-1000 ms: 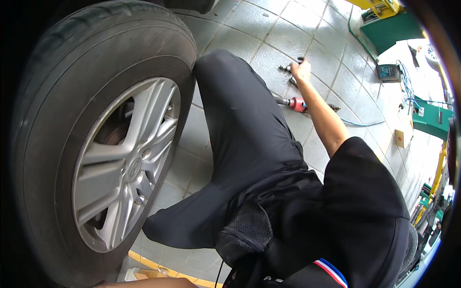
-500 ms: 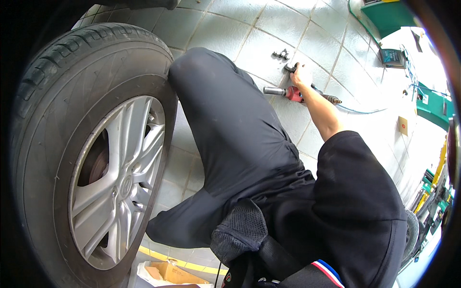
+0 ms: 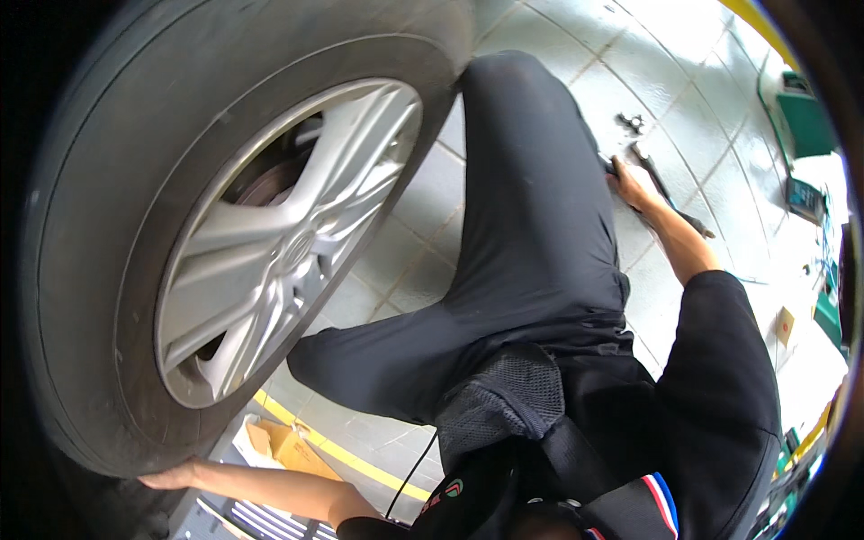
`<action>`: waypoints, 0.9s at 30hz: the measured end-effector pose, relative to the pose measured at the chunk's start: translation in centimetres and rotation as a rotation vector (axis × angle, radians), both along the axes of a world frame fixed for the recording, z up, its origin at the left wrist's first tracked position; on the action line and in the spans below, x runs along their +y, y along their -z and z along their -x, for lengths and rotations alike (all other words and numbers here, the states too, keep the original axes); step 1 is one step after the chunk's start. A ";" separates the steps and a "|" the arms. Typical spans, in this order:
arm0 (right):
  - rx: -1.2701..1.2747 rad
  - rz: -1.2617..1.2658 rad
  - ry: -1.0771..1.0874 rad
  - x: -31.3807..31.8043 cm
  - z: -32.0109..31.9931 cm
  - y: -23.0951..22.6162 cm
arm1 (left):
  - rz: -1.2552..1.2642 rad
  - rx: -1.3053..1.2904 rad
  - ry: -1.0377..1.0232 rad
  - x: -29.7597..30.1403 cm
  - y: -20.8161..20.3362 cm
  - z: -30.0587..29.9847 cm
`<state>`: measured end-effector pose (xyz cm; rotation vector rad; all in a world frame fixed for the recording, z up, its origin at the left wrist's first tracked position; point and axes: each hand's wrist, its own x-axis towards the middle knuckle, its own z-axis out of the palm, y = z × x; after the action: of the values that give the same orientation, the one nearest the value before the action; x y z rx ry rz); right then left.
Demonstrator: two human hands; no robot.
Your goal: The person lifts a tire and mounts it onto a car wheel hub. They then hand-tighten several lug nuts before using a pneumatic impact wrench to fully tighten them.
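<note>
A large tyre (image 3: pixel 126 297) on a silver alloy wheel (image 3: pixel 261 229) stands upright at my left. My left hand (image 3: pixel 171 474) reaches to the tyre's lower edge, its fingers stretched out against the rubber. Beyond my bent knee, my right hand (image 3: pixel 633 186) is closed at the body of an air impact wrench on the floor. The wrench's dark handle (image 3: pixel 691 221) runs out past my hand, and its silver socket end is partly hidden behind my knee. Small dark metal pieces (image 3: pixel 632 122) lie on the tiles just beyond that hand.
An open cardboard box (image 3: pixel 297 450) and a yellow floor line (image 3: pixel 360 463) are at the lower left. A thin air hose trails off to the right. Green equipment (image 3: pixel 805 121) and a small dark box (image 3: pixel 804 200) stand at the far right.
My left hand has come into view at the tyre's bottom. My right hand has moved from the small dark pieces back to the wrench. The view has shifted, bringing the wheel nearer.
</note>
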<state>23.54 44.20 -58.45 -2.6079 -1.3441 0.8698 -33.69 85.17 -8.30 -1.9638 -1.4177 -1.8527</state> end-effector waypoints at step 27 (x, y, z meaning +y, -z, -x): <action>-0.144 -0.211 0.436 1.6 4.5 1.5 | -0.257 0.578 -0.104 3.2 -1.1 5.6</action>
<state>19.07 45.81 -59.92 -2.6741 -0.7825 0.4572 -39.27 88.38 -7.19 -2.0120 -1.0247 -1.2013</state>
